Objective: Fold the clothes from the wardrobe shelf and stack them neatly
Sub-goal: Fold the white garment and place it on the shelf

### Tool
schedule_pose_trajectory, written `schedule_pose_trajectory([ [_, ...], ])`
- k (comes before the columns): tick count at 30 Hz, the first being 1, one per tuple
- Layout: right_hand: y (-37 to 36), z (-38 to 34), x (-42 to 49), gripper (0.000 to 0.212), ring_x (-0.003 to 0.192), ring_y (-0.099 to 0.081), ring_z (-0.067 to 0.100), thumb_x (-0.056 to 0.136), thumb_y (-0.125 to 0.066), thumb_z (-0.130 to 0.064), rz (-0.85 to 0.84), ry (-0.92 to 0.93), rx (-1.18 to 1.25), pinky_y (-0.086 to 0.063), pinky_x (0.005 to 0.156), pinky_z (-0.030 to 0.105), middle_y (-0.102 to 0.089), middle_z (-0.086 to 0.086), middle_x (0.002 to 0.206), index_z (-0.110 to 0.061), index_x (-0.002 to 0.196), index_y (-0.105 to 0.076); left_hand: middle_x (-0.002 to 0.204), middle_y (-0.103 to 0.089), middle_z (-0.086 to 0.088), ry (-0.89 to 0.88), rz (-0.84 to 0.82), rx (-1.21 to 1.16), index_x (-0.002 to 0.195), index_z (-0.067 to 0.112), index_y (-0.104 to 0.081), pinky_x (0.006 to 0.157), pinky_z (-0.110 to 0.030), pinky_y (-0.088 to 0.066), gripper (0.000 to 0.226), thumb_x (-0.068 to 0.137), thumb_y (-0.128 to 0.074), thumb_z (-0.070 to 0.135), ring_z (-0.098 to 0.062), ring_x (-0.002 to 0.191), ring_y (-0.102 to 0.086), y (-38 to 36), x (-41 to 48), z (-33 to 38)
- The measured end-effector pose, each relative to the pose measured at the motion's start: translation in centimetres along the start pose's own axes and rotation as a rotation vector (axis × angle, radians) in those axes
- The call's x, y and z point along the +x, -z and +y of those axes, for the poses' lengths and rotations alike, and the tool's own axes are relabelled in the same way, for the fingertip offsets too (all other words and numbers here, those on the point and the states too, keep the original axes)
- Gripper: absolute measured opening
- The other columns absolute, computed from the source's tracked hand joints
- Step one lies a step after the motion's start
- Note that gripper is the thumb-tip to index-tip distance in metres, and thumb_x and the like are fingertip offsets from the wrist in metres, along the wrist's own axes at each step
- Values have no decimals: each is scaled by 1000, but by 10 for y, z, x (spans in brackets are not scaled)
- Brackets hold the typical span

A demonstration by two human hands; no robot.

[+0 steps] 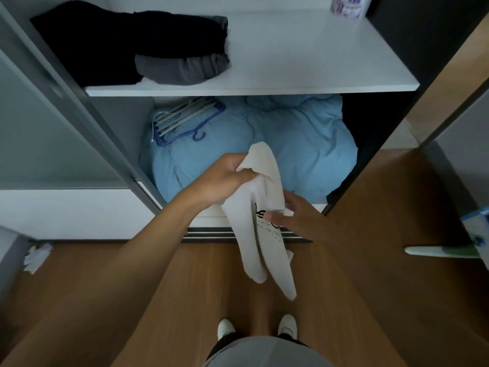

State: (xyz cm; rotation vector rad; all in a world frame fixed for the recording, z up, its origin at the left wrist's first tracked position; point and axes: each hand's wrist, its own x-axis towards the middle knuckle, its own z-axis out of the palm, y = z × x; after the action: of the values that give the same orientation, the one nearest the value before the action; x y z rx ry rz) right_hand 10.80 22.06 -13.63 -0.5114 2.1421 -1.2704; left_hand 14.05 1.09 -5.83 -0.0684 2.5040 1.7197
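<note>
Viewing from the head camera, looking down into an open wardrobe. Noted: cream garment (264,221) with dark print, hanging bunched in mid-air near the wardrobe's front edge, above the wood floor (105,300). Left hand (225,178) clenched on the garment's upper end, gathering cloth in the fist. Right hand (299,215) lower and to the right, fingers spread and touching the printed part; whether gripping or merely pressing, cannot tell, blurred. Garment thus between both hands, upper end at the left hand, middle at the right, lower ends dangling free toward the feet.

Far side: white shelf (317,62) holding a black folded pile (105,43) on the left with a grey rolled item (180,67) at its near right edge; rest of the shelf bare save a purple-labelled container (349,5) at the far right. Below the shelf: blue bedding (264,139) with hangers (185,117) lying on its left.

Judged step: garment taken in hand, not yet spread for folding. Next move likely calls for finding two matching edges or shoulders, shaking the cloth flat, then folding and stacking beside the dark pile. Risk: twisted cloth folding unevenly.
</note>
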Motion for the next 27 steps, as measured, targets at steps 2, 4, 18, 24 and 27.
schedule_pose_trajectory([
  [2, -18, 1, 6, 33, 102, -66, 23, 93, -66, -34, 127, 1, -40, -53, 92, 39, -70, 10, 111, -11, 118, -65, 83, -72, 15, -1, -7, -46, 88, 26, -71, 74, -20, -50, 25, 98, -57, 7, -2, 79, -66, 4, -8, 1],
  [4, -26, -5, 9, 21, 77, -66, 23, 98, -61, -23, 230, 68, -39, -49, 69, 33, -67, 14, 80, -5, 88, -65, 81, -74, 16, 4, 40, -69, 88, 24, -72, 72, -14, -50, 24, 98, -57, 8, 1, 77, -67, 13, -18, 0],
  [18, -34, -52, -7, 30, 60, -45, 12, 95, -60, -25, 63, 252, -181, -32, 59, 30, -48, 1, 63, -7, 72, -52, 95, -71, 10, -153, 35, 613, 103, 23, -68, 77, -42, -52, 20, 89, -55, 27, -13, 88, -64, 19, -51, -26],
  [24, -21, -28, -21, 53, 79, -56, 33, 89, -50, -51, -168, 97, 57, -37, 76, 38, -56, 24, 85, 0, 97, -57, 90, -70, 3, -120, 25, 339, 95, 15, -67, 81, -40, -49, 23, 87, -45, 17, -16, 87, -64, 3, -60, -13],
  [27, -22, -20, -12, 50, 81, -61, 35, 84, -46, -49, -62, 112, -138, -40, 71, 37, -63, 24, 93, -4, 97, -61, 80, -64, -1, -112, -15, 299, 86, 10, -61, 76, -42, -47, 16, 93, -47, 14, -19, 79, -60, -9, -58, -14],
])
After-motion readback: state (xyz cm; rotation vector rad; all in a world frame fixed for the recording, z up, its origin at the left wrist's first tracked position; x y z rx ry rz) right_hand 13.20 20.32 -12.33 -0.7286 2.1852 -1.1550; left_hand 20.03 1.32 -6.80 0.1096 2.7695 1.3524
